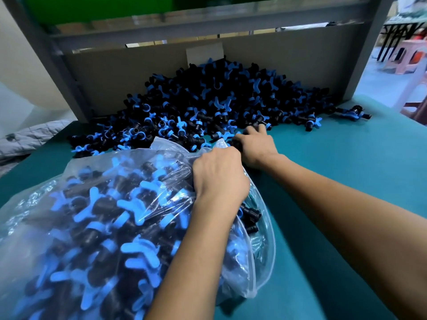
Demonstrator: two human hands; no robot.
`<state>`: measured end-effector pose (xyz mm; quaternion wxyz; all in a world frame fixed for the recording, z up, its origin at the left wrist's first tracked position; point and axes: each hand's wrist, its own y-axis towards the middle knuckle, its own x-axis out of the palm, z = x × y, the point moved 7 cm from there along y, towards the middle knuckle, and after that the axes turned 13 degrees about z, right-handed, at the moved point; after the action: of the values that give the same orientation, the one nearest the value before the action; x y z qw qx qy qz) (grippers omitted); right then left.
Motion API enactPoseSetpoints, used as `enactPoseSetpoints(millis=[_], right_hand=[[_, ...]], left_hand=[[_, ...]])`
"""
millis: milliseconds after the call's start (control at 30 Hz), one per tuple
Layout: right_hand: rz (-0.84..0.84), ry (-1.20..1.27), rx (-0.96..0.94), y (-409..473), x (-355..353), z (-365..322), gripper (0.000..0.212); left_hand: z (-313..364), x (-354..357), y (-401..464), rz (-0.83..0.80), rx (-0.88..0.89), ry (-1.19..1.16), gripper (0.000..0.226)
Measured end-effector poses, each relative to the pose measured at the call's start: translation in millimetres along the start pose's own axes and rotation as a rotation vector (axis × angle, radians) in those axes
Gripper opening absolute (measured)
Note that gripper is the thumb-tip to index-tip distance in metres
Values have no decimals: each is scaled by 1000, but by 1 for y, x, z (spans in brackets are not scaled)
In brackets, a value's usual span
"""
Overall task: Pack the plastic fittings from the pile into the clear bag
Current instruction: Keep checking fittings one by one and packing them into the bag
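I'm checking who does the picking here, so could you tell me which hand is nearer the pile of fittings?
The right hand: it touches the pile at its near edge. The left hand sits nearer the person, gripping the clear bag.

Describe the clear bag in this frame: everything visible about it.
The clear bag is thin, glossy, crinkled transparent plastic, lying on its side on the teal table, bulging with black and blue fittings. Its mouth faces the pile. The left hand grips bunched film near the opening; the right hand reaches beyond it.
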<state>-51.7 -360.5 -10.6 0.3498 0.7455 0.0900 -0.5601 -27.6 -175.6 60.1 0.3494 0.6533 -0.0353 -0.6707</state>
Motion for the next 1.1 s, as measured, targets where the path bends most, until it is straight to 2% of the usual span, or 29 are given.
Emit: enactPoseSetpoints(millis=[67, 133, 233, 267, 367, 467, 533, 600, 700, 867, 967, 1100], right_hand=[[111, -13, 56, -16, -15, 20, 45], [256, 89, 97, -34, -34, 36, 44], [356, 580, 256, -62, -51, 53, 27], [352, 802, 348, -72, -53, 56, 20], [253, 1391, 609, -98, -45, 52, 25], [139, 1687, 684, -112, -39, 45, 21], [74, 1776, 651, -115, -40, 40, 17], [4, 1820, 574, -117, -43, 35, 13], [-51, 1890, 534, -119, -46, 25, 13], [-25, 1934, 454, -118, -48, 14, 22], [-69, 1908, 397, -120, -50, 8, 22], [-25, 1841, 451, -119, -51, 13, 26]], left_hand=[[0, 0, 0, 0, 1, -21, 17], [0, -1, 1, 7, 10, -49, 12], [1, -3, 1, 13, 9, -99, 6], [1, -3, 1, 1, -2, -141, 9], [2, -3, 2, -16, -53, -353, 26], [-1, -11, 7, 131, -130, -547, 17], [-5, -11, 8, 180, -205, -621, 30], [-8, -5, 8, 176, -243, -596, 39], [-7, 1, 10, 158, -196, -578, 32], [2, 9, 7, 35, -67, -504, 32], [-3, 11, 7, 23, -98, -522, 29], [-8, 9, 8, 56, -130, -530, 26]])
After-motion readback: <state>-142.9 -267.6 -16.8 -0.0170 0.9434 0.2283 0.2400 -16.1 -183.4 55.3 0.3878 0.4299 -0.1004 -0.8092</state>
